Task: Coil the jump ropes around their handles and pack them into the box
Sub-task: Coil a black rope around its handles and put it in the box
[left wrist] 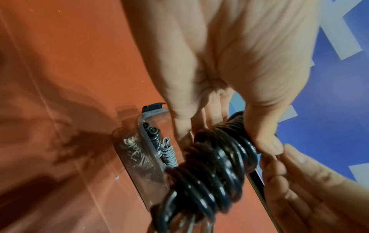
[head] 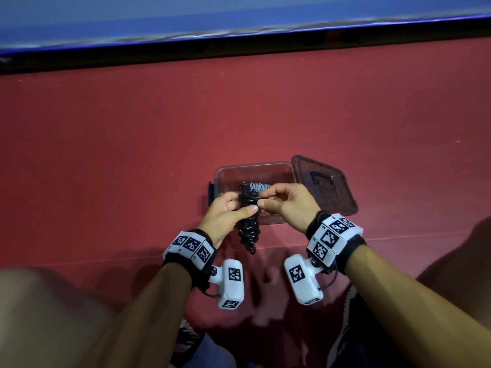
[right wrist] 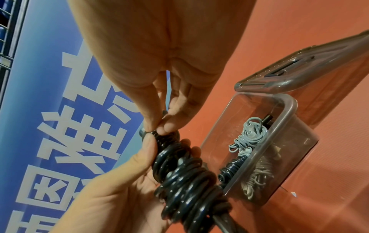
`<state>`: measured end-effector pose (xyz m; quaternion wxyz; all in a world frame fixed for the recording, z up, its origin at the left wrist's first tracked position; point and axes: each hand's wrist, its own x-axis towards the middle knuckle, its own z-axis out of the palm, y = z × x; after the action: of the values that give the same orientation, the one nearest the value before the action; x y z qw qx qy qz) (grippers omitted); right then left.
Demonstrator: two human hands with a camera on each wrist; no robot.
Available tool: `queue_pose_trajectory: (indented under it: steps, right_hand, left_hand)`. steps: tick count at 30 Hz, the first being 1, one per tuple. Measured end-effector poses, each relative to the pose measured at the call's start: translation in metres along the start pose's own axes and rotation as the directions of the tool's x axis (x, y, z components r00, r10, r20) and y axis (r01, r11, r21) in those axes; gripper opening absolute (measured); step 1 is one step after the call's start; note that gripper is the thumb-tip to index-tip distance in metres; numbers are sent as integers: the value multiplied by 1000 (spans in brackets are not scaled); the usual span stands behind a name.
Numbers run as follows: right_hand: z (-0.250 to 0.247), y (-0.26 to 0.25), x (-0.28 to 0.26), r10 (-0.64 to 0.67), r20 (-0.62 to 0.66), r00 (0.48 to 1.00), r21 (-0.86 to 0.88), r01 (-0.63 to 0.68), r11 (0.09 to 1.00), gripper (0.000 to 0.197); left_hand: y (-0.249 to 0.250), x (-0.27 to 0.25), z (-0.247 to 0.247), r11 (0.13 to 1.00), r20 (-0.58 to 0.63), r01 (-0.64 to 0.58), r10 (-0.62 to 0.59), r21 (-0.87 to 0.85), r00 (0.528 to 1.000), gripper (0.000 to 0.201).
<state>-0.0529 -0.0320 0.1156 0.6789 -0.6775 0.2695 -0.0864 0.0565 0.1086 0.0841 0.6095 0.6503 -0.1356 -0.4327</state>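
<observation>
Black jump rope: nearly all wound round its handles, held just above the near edge of the clear box. Gripped round the middle by left hand; last bit of cord pinched at the top by right hand, probably being tucked. Already packed inside: grey rope bundle, a black one, a pale one too. Lid off, lying beside the box on the red surface. Left: finish the tuck, drop in.
</observation>
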Motion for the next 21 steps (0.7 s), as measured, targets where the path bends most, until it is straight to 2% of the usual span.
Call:
queue_pose_trajectory:
  steps: [2,6,9,15,18,21]
  right_hand:
    - [0,-1,1,-7,2,1000,-3,7,1000,13]
    - [-1,-2,2,1,9,1000,-4,-1,1000,17]
    - [-1,-2,3,-1,20,1000,-18,1,1000,20]
    - [-3,1,4,-39,-6,999,-91,38,995,24]
    - [-6,2,6,-71,-52,996,-91,66,994,23]
    - [-8,1,7,-79,-47,996,-98,74,992,22]
  left_hand:
    - [-1,1,-1,1000,15,15,-15,6,1000,27]
    - [-4,2,-3,998,-6,5,-5,55,1000,32]
    - [-6,5,-6,998,-16,-2,3,65,1000,21]
    - [-7,7,-7,995,12,5,-6,95,1000,25]
    - [-5,7,-7,997,52,-8,3,81,999,28]
    - [-3,5,-6,999,91,-16,11,45,996,28]
